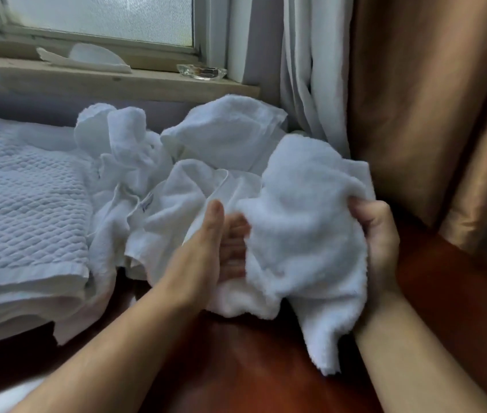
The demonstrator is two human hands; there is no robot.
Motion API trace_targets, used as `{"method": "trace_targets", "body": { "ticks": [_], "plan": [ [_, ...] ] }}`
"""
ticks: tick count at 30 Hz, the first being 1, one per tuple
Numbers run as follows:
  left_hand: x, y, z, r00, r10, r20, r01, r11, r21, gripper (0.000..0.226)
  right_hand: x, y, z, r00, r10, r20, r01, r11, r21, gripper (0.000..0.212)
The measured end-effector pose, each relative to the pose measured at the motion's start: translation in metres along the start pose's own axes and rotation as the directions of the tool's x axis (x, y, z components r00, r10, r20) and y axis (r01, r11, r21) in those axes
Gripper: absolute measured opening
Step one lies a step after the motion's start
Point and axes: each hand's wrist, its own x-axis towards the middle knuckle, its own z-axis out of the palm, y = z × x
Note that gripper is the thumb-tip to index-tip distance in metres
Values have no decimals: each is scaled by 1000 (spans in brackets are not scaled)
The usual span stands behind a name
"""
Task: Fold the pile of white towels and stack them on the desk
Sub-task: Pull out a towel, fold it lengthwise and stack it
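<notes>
right hand (377, 234) pinches a crumpled towel (304, 234) above the desk (266, 371) by the pile (176, 162), left hand (218, 245) flat and open against it, so i reckon a loose corner could slip and bunch the fold

Frosted window (102, 16), tan curtain (415, 99)

Both bare forearms reach in from below. The left hand (221, 242), at center, holds its fingers straight, palm against the towel (301, 228); the right hand (377, 242), center right, grips the towel's edge.
</notes>
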Motion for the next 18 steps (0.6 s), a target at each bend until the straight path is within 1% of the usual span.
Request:
{"method": "trace_targets", "body": {
  "ticks": [1,2,3,5,6,7,8,9,10,11,12,13,14,15,16,17,18],
  "plan": [
    [-1,4,1,999,-49,23,51,995,-85,80,-3,3,3,994,56,95,-63,996,64,21],
    [-4,11,2,996,-87,-3,85,982,-170,76,-4,8,8,983,82,164,-94,993,67,19],
    [-8,16,-1,989,-129,-78,105,960,-258,68,-3,12,11,976,109,191,-111,994,2,23],
    [-13,14,-13,945,-177,-274,81,941,-327,45,-2,19,15,954,221,203,-169,955,-245,28],
    [-13,14,-13,934,-170,-313,71,950,-304,39,0,21,18,938,266,221,-185,927,-327,29],
    [-17,12,-11,945,-136,-297,47,956,-290,35,1,21,19,932,282,229,-185,911,-369,33],
    [-17,12,-14,943,-19,-333,-33,988,-148,27,1,22,20,937,288,199,-194,900,-392,37],
    [-22,26,-8,940,48,-337,-51,999,2,36,1,23,19,948,274,162,-190,895,-404,40],
    [-26,31,-4,910,81,-406,-37,993,114,50,2,25,19,970,212,116,-139,883,-449,40],
    [-25,26,-5,905,39,-423,33,987,160,48,2,27,19,990,115,84,-52,839,-542,36],
    [-27,23,-9,973,-25,-230,53,992,117,50,3,28,16,999,-21,41,44,737,-674,35],
    [-18,17,-10,997,52,-49,-54,998,-44,53,3,28,15,985,-172,8,111,600,-792,39],
    [-6,16,-9,998,52,42,-39,964,-263,55,5,27,12,944,-329,17,166,432,-887,45],
    [-9,14,-24,995,72,74,-37,918,-395,61,7,23,9,900,-435,29,165,280,-946,52],
    [-10,12,-31,988,119,102,-64,900,-431,69,10,18,7,880,-473,42,143,179,-974,64],
    [-5,5,-37,984,136,111,-74,895,-440,73,11,15,4,891,-453,17,73,105,-992,80],
    [-1,1,-35,983,139,118,-81,911,-403,73,13,15,3,934,-354,-44,-19,74,-997,93]
  ]
}}
